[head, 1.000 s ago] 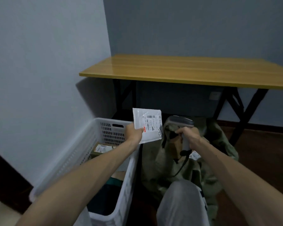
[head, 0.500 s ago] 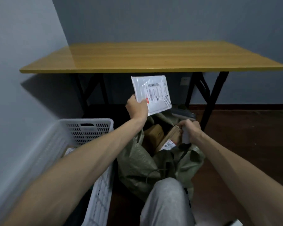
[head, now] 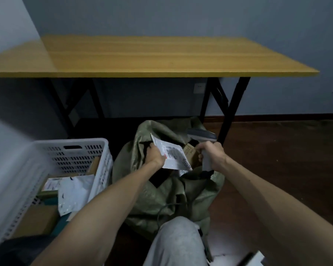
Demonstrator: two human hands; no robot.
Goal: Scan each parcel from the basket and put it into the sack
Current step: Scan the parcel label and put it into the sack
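My left hand (head: 154, 155) grips a flat white parcel (head: 173, 157) with a printed label, held tilted over the open mouth of the green woven sack (head: 161, 196). Brown boxes (head: 190, 153) show inside the sack behind the parcel. My right hand (head: 211, 155) grips the handle of a grey barcode scanner (head: 201, 135) at the sack's right rim, its head pointing left. The white plastic basket (head: 69, 150) stands to the left and holds a white mailer (head: 75, 191), a labelled box (head: 53, 184) and brown boxes (head: 37, 219).
A yellow wooden table (head: 142, 56) on black folding legs (head: 227, 110) stands just behind the sack. Walls close in on the left and back. Dark wooden floor (head: 286, 150) lies open to the right. My grey-trousered knee (head: 179, 242) is below the sack.
My left hand has lowered the white parcel from in front of the table edge down into the sack's mouth. The view has dropped and shifted; the scanner hand stays at the sack's rim.
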